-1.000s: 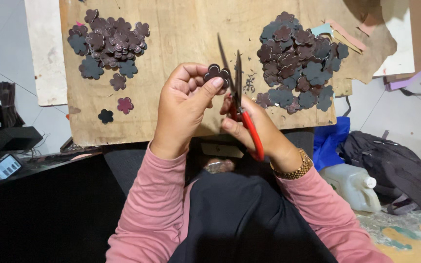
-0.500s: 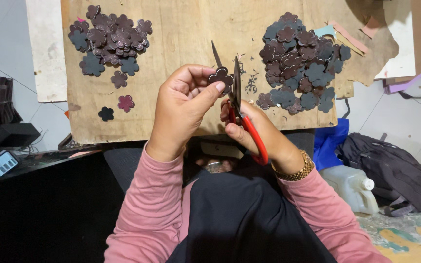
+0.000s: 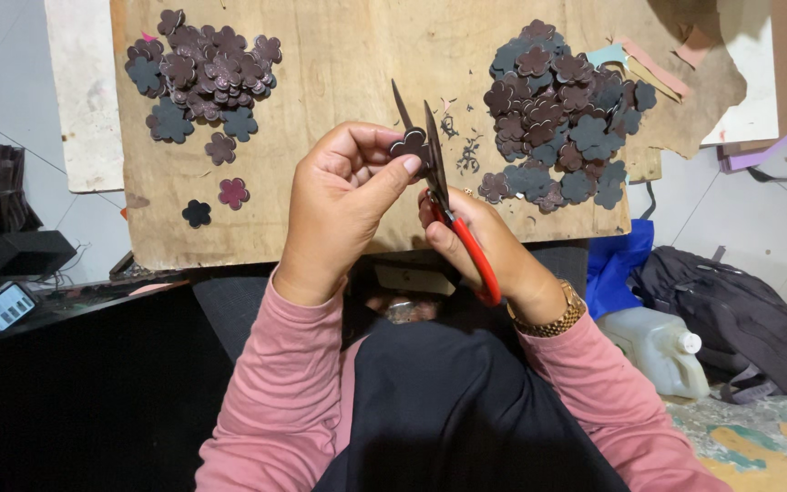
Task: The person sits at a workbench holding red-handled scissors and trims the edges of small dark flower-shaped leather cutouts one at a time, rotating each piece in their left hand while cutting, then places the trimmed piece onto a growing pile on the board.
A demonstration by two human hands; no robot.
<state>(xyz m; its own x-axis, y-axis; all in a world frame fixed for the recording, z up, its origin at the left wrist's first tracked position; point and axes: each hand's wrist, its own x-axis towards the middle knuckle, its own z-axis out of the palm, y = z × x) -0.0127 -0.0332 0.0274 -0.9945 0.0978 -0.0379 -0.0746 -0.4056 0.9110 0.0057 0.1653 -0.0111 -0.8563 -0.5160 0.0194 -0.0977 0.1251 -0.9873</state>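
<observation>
Your left hand (image 3: 343, 205) pinches a dark flower piece (image 3: 409, 144); your right hand (image 3: 485, 241) grips red scissors (image 3: 444, 205) above the wooden desk (image 3: 357, 64), with flower piles (image 3: 562, 114) and a tiled wall (image 3: 11, 82).

Small craft workshop at home.
Worn wooden board (image 3: 366, 64) on tiled floor (image 3: 776, 246), heaped with cut-out flower shapes (image 3: 557, 109).
</observation>
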